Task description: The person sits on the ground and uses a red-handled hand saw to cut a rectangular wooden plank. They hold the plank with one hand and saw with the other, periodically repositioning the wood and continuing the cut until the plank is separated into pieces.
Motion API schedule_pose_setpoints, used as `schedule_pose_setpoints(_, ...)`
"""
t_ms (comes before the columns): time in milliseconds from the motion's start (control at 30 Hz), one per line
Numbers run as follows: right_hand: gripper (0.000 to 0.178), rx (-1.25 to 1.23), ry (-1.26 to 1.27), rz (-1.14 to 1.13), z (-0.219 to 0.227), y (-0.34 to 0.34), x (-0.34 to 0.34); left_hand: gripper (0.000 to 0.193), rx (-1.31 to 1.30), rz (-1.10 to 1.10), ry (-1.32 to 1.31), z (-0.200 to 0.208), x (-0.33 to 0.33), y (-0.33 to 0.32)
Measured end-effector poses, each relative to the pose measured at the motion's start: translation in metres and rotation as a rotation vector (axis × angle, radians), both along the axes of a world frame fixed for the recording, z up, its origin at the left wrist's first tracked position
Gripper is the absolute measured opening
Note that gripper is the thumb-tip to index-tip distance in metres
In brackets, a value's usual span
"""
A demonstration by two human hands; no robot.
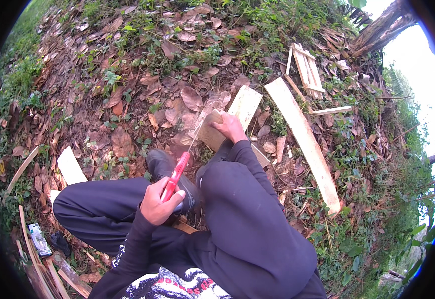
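In my left hand (160,202) is a red-handled hand saw (177,172), gripped by its handle. Its thin blade, seen almost edge-on, points away from me and meets the near end of a short wooden board (210,132). My right hand (231,127) presses on that board from above, fingers bent over its top edge. The board lies low by my shoes, partly hidden by my right knee and forearm. A paler plank (246,104) lies just beyond it, touching or close to it; which, I cannot tell.
A long plank (304,147) lies to the right. Past it sits a small slatted wooden frame (307,70) beside a loose stick (332,110). Pale boards (71,167) and several thin strips (30,244) lie at left. Dry leaves and weeds cover the ground.
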State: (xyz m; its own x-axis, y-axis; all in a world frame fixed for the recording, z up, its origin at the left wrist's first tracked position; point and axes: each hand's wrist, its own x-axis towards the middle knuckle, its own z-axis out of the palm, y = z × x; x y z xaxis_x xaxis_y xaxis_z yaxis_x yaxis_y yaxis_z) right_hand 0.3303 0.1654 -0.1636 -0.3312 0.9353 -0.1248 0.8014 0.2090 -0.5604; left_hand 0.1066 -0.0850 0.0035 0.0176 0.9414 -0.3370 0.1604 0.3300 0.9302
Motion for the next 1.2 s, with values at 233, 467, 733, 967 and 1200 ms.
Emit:
schedule_pose_setpoints(233,0.064,-0.013,-0.016,-0.003,0.002,-0.001,0.0,0.017,-0.009,-0.01,0.0,-0.001,0.0,-0.001)
schedule_pose_setpoints(467,0.064,0.002,-0.048,0.016,-0.004,0.002,0.0,0.019,0.025,0.005,0.009,-0.002,0.0,-0.001)
schedule_pose_setpoints(733,0.067,0.005,-0.004,-0.005,-0.001,-0.002,-0.001,0.02,0.033,0.006,-0.002,-0.002,0.0,-0.001)
schedule_pose_setpoints(967,0.064,0.043,0.006,0.001,-0.008,-0.002,0.001,0.02,0.035,0.004,0.006,-0.004,0.001,-0.002)
schedule_pose_setpoints(1200,0.063,0.061,-0.014,0.018,-0.009,-0.001,0.0,0.02,0.031,0.008,-0.011,-0.005,0.0,-0.002)
